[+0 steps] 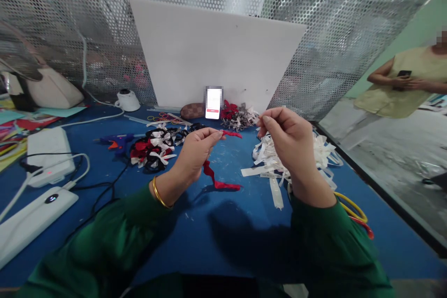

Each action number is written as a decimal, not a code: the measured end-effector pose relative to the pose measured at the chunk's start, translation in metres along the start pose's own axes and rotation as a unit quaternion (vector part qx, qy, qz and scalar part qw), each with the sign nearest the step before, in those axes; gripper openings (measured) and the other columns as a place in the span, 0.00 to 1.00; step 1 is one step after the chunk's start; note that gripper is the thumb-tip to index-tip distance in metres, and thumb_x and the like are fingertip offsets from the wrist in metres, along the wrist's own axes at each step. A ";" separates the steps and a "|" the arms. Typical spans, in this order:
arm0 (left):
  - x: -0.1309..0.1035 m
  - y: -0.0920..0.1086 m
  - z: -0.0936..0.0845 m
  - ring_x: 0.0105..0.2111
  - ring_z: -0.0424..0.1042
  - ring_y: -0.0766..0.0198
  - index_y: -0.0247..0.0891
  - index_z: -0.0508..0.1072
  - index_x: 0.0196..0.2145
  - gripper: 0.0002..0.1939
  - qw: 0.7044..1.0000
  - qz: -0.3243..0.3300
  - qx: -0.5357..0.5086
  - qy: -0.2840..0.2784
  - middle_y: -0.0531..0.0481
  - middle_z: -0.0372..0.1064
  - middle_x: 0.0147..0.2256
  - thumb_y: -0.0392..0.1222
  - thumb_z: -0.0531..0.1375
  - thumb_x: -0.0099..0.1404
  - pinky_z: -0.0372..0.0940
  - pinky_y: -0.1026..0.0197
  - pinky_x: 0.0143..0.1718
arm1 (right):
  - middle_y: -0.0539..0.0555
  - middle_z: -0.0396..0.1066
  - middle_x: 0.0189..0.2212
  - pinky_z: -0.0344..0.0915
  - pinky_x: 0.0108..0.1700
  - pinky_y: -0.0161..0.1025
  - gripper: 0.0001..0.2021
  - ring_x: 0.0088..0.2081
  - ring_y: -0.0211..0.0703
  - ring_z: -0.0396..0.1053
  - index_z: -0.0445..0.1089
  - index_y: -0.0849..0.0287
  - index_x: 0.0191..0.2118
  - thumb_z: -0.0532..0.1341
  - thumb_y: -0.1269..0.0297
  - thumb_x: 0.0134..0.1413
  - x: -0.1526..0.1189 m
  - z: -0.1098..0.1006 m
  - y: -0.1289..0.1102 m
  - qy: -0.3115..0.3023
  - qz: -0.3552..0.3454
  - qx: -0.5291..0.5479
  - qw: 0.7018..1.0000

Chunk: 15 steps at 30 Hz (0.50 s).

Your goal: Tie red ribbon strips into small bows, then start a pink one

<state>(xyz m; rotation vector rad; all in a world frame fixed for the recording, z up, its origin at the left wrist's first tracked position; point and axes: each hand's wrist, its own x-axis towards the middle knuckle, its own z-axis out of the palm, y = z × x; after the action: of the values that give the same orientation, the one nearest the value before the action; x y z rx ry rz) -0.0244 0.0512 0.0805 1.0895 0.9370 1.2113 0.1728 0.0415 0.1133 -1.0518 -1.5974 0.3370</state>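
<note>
The left hand [195, 153], near the middle of the frame, has its grip closed on a narrow, crinkled red fabric ribbon [225, 186], pinched between thumb and fingers. One short end juts out past the fingertips; a longer length hangs below the hand and bends toward the right. The right hand [291, 137], right of centre, is raised with thumb and fingertips drawn together; whether its grip holds anything cannot be told.

Beneath and around the right hand spreads a loose heap of flat white ribbon strips [260, 171]. To the left of the left hand lies a pile of black hair ties with red and white bows [157, 144], and just beside that a blue glue gun with an orange trigger [120, 142]. Beyond the hands, at the centre of the frame, a phone with a lit white screen [213, 103] stands upright between a brown checked pouch [192, 111] and a heap of red and grey-white ribbon pieces [240, 118]. All these rest on a blue table [195, 233].

A white rectangular board [220, 51] stands behind, before a perforated metal sheet [104, 4]. At the right edge, a person in a pale yellow top [415, 88] holds a dark phone-like object [404, 74].
</note>
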 end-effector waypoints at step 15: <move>0.001 -0.007 0.002 0.26 0.67 0.68 0.37 0.79 0.30 0.09 0.995 0.073 0.063 0.034 0.51 0.73 0.27 0.45 0.67 0.57 0.61 0.65 0.29 | 0.45 0.55 0.19 0.59 0.22 0.39 0.06 0.18 0.36 0.57 0.58 0.52 0.29 0.52 0.71 0.53 0.020 -0.039 0.019 0.293 0.013 0.070 0.954</move>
<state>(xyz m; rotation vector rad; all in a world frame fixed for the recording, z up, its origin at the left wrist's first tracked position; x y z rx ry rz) -0.0211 0.0513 0.0743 1.2408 1.0099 1.3303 0.2174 0.0557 0.1252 -0.9512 -1.0127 0.1320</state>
